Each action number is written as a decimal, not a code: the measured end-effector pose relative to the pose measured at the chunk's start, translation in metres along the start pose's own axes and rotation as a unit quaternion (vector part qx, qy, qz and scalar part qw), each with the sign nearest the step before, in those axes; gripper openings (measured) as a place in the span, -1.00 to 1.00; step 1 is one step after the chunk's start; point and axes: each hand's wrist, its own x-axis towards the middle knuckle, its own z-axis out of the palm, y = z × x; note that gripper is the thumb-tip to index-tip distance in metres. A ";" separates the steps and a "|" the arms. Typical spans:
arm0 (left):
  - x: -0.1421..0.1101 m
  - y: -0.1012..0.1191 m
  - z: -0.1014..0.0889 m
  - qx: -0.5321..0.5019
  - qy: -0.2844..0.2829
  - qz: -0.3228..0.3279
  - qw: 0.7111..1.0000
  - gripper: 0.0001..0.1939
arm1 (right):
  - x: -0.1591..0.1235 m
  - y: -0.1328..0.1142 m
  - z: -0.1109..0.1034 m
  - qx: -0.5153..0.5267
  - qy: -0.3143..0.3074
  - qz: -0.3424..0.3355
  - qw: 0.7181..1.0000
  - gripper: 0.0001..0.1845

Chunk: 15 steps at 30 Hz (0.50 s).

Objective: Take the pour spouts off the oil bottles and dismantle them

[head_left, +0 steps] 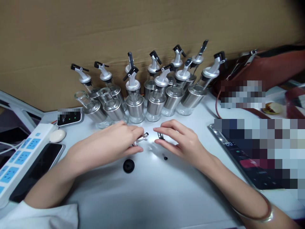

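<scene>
My left hand [119, 140] rests on the white table [152, 197], fingers closed round a small silver pourer spout [141, 139] with a black tip. My right hand [181, 140] sits just to the right, its fingertips pinching a small dark ring-shaped part [161, 136]. A black round cap [129, 166] lies on the table in front of my left hand. A tiny black piece [165, 157] lies below my right hand. Behind both hands stand several glass and steel dispenser bottles [134, 105] with silver and black pourer tops.
A white power strip [16, 162] with blue sockets and a dark phone [38, 170] lie at the left, with a white oval object [57, 135] and a small black device [69, 117] with green lights. A dark tray edge [228, 146] is at right. Cardboard wall [143, 28] behind.
</scene>
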 end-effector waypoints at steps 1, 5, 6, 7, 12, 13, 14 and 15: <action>0.001 0.002 0.000 -0.004 0.005 0.006 1.000 -0.71 | 0.000 -0.003 0.000 -0.007 0.017 -0.013 1.000 -0.75; 0.003 0.010 -0.004 -0.026 0.016 0.032 0.999 -0.69 | 0.000 -0.008 -0.002 -0.023 0.044 -0.044 0.998 -0.80; 0.003 0.012 -0.005 -0.028 0.014 0.038 0.999 -0.71 | 0.000 -0.009 -0.002 -0.024 0.047 -0.048 0.997 -0.81; 0.004 0.013 -0.005 -0.026 0.013 0.044 0.999 -0.74 | 0.000 -0.009 -0.002 -0.025 0.049 -0.049 0.997 -0.82; 0.009 0.019 -0.006 0.003 0.015 0.061 0.998 -0.86 | 0.003 -0.011 -0.004 -0.020 0.032 -0.049 0.998 -0.85; 0.011 0.019 -0.006 0.009 0.026 0.067 0.997 -0.85 | 0.004 -0.011 -0.003 -0.016 0.028 -0.046 0.998 -0.85; 0.012 0.020 -0.005 0.015 0.040 0.077 0.996 -0.81 | 0.004 -0.012 -0.003 -0.013 0.023 -0.042 0.999 -0.85; 0.014 0.020 -0.004 0.021 0.059 0.090 0.994 -0.77 | 0.005 -0.012 -0.003 -0.009 0.018 -0.039 0.999 -0.85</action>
